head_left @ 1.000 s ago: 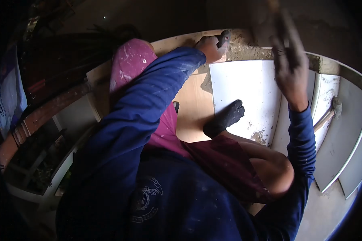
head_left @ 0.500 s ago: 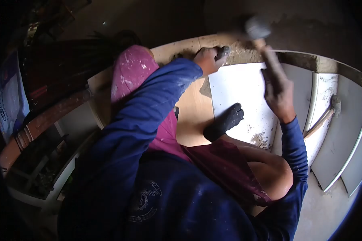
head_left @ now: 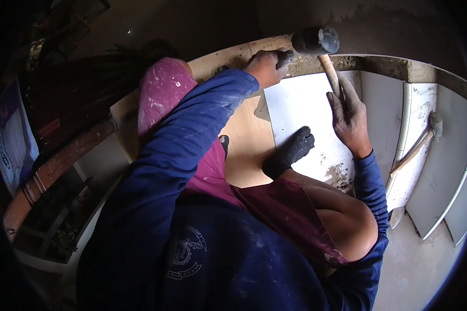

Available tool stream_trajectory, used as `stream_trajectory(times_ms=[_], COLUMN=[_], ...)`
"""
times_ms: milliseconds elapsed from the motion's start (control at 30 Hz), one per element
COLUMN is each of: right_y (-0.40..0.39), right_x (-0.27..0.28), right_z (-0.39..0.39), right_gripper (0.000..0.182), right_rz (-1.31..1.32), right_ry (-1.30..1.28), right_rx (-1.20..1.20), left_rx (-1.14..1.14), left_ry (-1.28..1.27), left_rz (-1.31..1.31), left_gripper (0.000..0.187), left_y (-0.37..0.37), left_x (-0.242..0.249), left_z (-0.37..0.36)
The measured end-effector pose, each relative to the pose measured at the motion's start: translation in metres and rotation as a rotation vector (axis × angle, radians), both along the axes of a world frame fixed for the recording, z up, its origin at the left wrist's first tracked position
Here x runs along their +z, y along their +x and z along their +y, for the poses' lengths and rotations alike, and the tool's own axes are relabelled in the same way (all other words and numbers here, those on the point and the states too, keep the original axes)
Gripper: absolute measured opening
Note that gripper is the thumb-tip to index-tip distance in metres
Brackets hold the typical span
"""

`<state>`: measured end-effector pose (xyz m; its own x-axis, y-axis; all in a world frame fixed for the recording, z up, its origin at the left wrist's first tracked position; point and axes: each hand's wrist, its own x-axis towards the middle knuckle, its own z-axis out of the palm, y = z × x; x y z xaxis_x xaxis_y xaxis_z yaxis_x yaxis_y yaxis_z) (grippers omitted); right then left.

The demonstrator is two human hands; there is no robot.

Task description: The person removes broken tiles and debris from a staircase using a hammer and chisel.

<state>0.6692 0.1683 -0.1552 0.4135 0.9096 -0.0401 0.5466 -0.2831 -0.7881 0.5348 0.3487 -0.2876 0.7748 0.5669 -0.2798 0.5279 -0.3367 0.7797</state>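
Note:
My right hand (head_left: 350,116) is wrapped round the wooden handle of a rubber mallet (head_left: 316,41), whose black head is raised near the wall. My left hand (head_left: 264,68) is closed at the mortar-covered ledge (head_left: 308,67), gripping a short, dark grey object (head_left: 285,58) whose kind I cannot make out. The mallet head is just to the right of and above that object, apart from it. Below the hands lie a white tile (head_left: 301,103) and a wood-look tile (head_left: 249,140).
My foot in a black sock (head_left: 290,153) rests over the tiles. To the right, a second hammer (head_left: 420,142) with a wooden handle lies on leaning white panels (head_left: 438,155). A trowel-like blade (head_left: 396,216) is beside my right forearm. A printed bag (head_left: 15,140) stands at far left.
The mallet was blurred in motion and now shows sharply, its head slightly further left. My right hand has shifted slightly left. My left hand keeps its grip at the ledge.

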Motion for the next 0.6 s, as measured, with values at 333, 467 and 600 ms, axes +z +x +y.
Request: stream_trajectory(times_ms=[333, 467, 600], right_y=[0.002, 0.006, -0.001], right_x=[0.023, 0.051, 0.053], right_z=[0.013, 0.021, 0.023], right_gripper=[0.034, 0.029, 0.022], right_rz=[0.221, 0.238, 0.195], right_ry=[0.081, 0.038, 0.191], right_rx=[-0.137, -0.07, -0.125], left_rx=[-0.048, -0.067, -0.063], left_ry=[-0.105, -0.082, -0.072], left_rz=[0.106, 0.038, 0.015], left_gripper=[0.04, 0.038, 0.036], left_y=[-0.003, -0.005, -0.012], left_x=[0.014, -0.006, -0.027], left_z=[0.004, 0.001, -0.006])
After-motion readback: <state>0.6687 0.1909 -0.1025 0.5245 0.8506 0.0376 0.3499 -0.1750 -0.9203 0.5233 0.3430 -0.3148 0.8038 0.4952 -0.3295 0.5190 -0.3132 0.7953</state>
